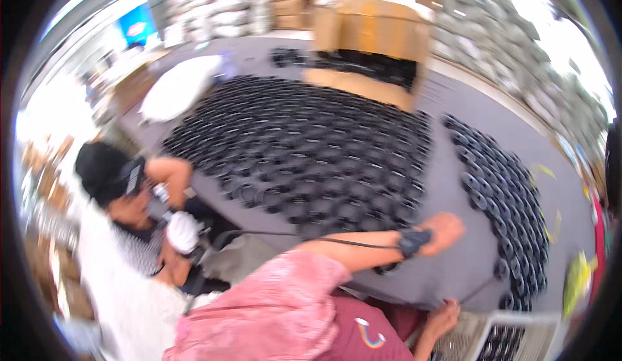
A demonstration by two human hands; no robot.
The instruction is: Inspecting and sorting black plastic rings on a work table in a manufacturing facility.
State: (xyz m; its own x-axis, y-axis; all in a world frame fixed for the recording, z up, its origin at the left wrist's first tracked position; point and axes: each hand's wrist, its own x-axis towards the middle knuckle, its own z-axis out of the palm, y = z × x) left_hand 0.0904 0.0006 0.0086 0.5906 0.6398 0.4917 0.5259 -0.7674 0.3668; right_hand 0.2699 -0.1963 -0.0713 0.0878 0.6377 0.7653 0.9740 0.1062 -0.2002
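My left hand (445,229), with a dark band around its wrist, reaches over the grey-covered table (447,264). Its fingers are blurred and mostly turned from view; whether it holds anything is unclear. To its left lie many black ring-shaped pieces (324,147) in close rows. A second group of black rings (502,199) lies to its right. Nearer my body, by the table's front edge, my right hand (442,317) has its fingers pinched together. A thin dark line runs from its fingertips toward the right group; what it holds is too blurred to name.
An open cardboard box (382,27) stands on the far side, black pieces at its opening. A white sack (181,88) lies far left. A co-worker in a black cap (103,170) sits at left. A pale tray (557,328) with black pieces and a yellow bag (576,280) are near right.
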